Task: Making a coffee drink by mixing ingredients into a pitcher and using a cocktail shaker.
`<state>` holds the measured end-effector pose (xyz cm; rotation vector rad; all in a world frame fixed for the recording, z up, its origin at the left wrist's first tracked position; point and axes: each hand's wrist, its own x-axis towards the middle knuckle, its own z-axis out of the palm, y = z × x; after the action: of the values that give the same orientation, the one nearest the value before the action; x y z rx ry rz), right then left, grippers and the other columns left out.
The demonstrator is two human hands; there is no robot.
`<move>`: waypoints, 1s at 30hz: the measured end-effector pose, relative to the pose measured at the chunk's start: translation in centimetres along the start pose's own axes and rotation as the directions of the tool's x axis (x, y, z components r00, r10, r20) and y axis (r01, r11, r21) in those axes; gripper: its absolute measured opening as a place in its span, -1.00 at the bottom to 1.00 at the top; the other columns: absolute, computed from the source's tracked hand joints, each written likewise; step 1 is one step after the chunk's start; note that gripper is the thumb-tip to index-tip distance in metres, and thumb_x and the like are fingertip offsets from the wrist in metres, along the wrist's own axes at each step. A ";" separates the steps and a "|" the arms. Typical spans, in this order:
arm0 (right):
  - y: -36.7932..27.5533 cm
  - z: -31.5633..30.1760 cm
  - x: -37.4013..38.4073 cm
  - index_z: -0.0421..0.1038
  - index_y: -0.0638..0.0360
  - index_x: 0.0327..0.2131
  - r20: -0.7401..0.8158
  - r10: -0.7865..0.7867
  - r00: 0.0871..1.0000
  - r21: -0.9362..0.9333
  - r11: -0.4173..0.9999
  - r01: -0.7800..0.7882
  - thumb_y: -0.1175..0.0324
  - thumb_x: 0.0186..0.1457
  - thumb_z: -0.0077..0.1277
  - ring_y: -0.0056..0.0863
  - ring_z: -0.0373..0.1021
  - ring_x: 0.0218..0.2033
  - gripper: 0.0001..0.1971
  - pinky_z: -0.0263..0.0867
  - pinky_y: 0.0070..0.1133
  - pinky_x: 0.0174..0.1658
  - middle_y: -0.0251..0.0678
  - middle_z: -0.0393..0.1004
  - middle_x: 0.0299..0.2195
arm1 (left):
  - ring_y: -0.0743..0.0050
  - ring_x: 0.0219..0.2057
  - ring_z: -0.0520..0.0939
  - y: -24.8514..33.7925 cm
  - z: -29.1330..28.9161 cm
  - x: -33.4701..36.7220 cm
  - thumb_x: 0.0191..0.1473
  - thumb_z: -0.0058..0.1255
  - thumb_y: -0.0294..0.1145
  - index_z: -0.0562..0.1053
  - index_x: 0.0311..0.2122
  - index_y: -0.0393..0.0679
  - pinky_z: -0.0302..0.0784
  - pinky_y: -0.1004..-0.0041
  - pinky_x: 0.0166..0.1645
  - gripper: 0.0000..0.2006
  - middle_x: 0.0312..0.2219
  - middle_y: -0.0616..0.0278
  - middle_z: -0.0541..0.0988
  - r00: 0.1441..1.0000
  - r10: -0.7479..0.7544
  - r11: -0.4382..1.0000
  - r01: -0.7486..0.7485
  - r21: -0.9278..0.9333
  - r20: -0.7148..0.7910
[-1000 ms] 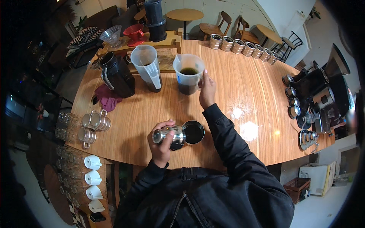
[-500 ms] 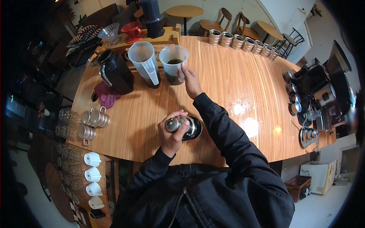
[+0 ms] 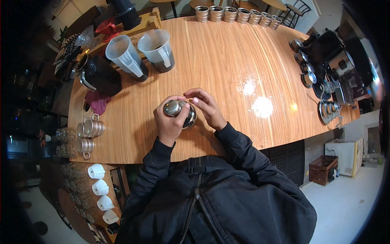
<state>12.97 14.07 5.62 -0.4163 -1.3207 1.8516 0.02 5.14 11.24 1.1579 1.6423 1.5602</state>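
My left hand point(image 3: 168, 122) is closed around a shiny silver vessel with a domed cap point(image 3: 172, 107), which looks like a cocktail shaker. Its darker, wider body point(image 3: 190, 118) shows beyond my fingers, tilted on or just above the table near its front edge. My right hand point(image 3: 208, 109) is close beside it, fingers loosely bent and apart, holding nothing. Its fingertips come near my left hand; whether they touch it I cannot tell. Farther off stands a translucent measuring jug point(image 3: 156, 45) with dark liquid, beside a second jug point(image 3: 126, 57) of the same kind.
At the left are a black pitcher point(image 3: 100, 75), a maroon cloth point(image 3: 97, 101), metal mugs point(image 3: 91, 128) and white cups point(image 3: 100, 188). Several metal cups point(image 3: 230, 15) line the far edge of the wooden table point(image 3: 219, 61). A black machine point(image 3: 331, 53) stands at the right.
My right hand has let go of the right-hand measuring jug and come back beside the silver vessel. The left hand keeps its hold. The whole view has shifted.
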 end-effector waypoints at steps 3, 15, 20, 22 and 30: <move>-0.4 0.7 -0.9 0.33 0.23 0.04 0.097 0.038 0.995 0.071 0.996 -0.045 0.26 0.19 0.07 -0.44 0.32 0.06 -0.60 0.18 -0.46 0.18 -0.24 0.42 -0.03 | 0.41 -0.28 0.64 -0.2 0.2 -0.1 -0.09 0.23 -0.50 0.45 -0.16 -0.33 0.53 0.46 -0.15 -0.66 -0.34 0.09 0.61 0.993 0.112 0.993 -0.111 0.031 -0.036; 0.3 -0.3 -1.4 0.29 0.23 0.09 0.231 0.062 0.971 0.085 0.993 -0.084 0.16 0.13 0.16 -0.37 0.25 0.16 -0.46 0.10 -0.39 0.26 -0.24 0.35 0.07 | 0.31 -0.17 0.57 -4.5 -0.2 -1.8 -0.08 0.30 -0.08 0.35 -0.01 -0.30 0.48 0.39 -0.05 -0.37 -0.20 0.09 0.52 0.936 0.349 0.937 -0.348 -0.018 0.046; 1.1 -0.4 -1.2 0.31 0.22 0.07 0.252 -0.026 0.967 0.096 0.995 0.002 0.16 0.13 0.16 -0.38 0.24 0.16 -0.48 0.11 -0.41 0.25 -0.24 0.33 0.06 | 0.34 -0.13 0.53 -6.9 0.0 -2.1 -0.12 0.31 0.01 0.26 0.09 -0.29 0.47 0.40 -0.04 -0.22 -0.12 0.13 0.44 0.937 0.349 0.936 -0.348 -0.044 0.021; 1.4 -0.6 -1.2 0.34 0.20 0.05 0.251 -0.084 0.964 0.093 0.994 0.062 0.20 0.11 0.18 -0.40 0.25 0.14 -0.52 0.12 -0.42 0.24 -0.24 0.34 0.04 | 0.28 -0.12 0.54 -7.7 -0.1 -2.1 -0.13 0.30 0.04 0.26 0.08 -0.30 0.48 0.35 -0.02 -0.20 -0.11 0.07 0.46 0.936 0.351 0.936 -0.350 -0.033 0.009; 0.7 -1.8 -0.7 0.37 0.18 0.08 0.348 -0.188 0.918 -0.224 0.935 0.276 0.04 0.08 0.16 -0.18 0.20 0.18 -0.42 0.07 -0.33 0.26 -0.13 0.30 0.07 | 0.21 -0.08 0.54 -8.4 -0.2 -2.2 -0.15 0.30 0.12 0.22 0.10 -0.28 0.49 0.28 0.02 -0.14 -0.06 -0.03 0.44 0.947 0.321 0.946 -0.319 -0.050 0.023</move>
<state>14.28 14.58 4.18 -0.0834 -1.7740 1.5862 -0.75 3.63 2.69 1.4742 1.4421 1.7562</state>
